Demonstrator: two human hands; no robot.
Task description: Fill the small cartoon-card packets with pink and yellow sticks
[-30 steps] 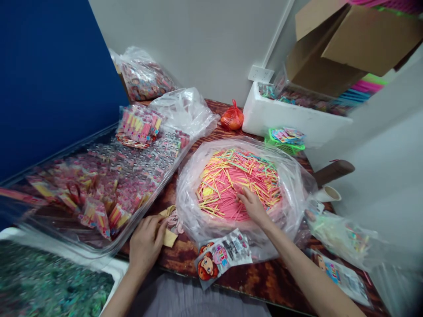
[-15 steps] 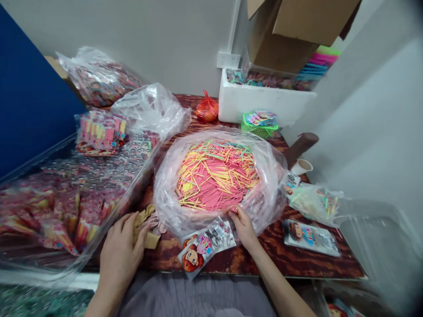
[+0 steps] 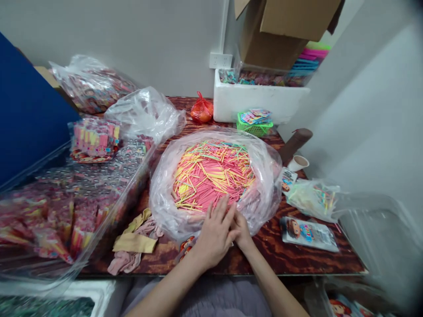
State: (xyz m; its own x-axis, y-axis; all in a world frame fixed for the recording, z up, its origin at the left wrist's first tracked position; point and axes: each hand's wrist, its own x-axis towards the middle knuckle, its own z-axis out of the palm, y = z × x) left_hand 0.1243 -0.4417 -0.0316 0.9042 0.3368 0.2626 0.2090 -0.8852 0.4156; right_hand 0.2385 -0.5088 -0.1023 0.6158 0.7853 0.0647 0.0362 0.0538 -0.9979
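A clear plastic bag (image 3: 161,185) lies rolled wide around a heap of thin pink, yellow and green sticks (image 3: 214,171). My left hand (image 3: 214,231) is at the bag's front rim, fingers stretched out and laid against my right hand. Behind it, my right hand (image 3: 243,229) is closed; its fingertips are mostly covered, and the pink stick ends that showed in it earlier are hidden. Under my left hand, a printed clear packet (image 3: 187,246) with a cartoon figure is mostly hidden. Yellow and pink finger cots or cloth scraps (image 3: 135,242) lie to the left.
At left, a clear tray (image 3: 132,185) holds many filled packets, with a packet bundle (image 3: 94,138) on top. A stack of printed packets (image 3: 309,233) and a small bag of sticks (image 3: 312,198) lie at right. Behind stand a green basket (image 3: 254,129), a foam box (image 3: 261,101) and a paper cup (image 3: 298,163).
My left hand has left the yellow and pink scraps and moved right to meet my right hand, now covering most of the printed packet. The view has shifted slightly.
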